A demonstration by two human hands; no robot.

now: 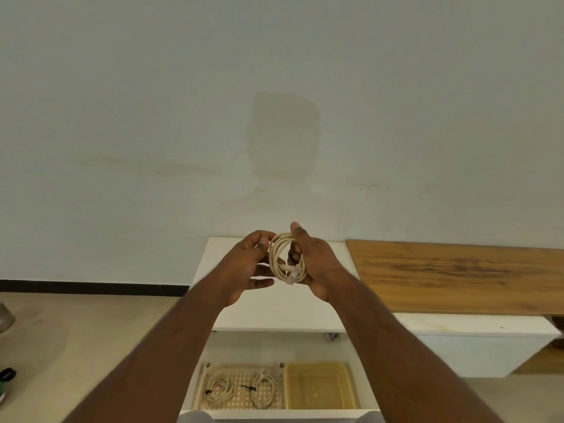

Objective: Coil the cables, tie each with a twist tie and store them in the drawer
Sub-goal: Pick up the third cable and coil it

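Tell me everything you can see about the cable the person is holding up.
The cable is cream-coloured with a smooth plastic-looking jacket, wound into a compact coil of several loops. A clear plug at one end hangs near the bottom of the coil. The coil stands roughly upright in the air above the white cabinet top, in front of the wall. The right hand grips it, thumb over the top and fingers through the loops; the left hand pinches its upper left edge. No twist tie shows on it.

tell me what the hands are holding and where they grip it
Both hold one coiled beige cable. The right hand grips the coil's right side; the left hand pinches its upper left edge.
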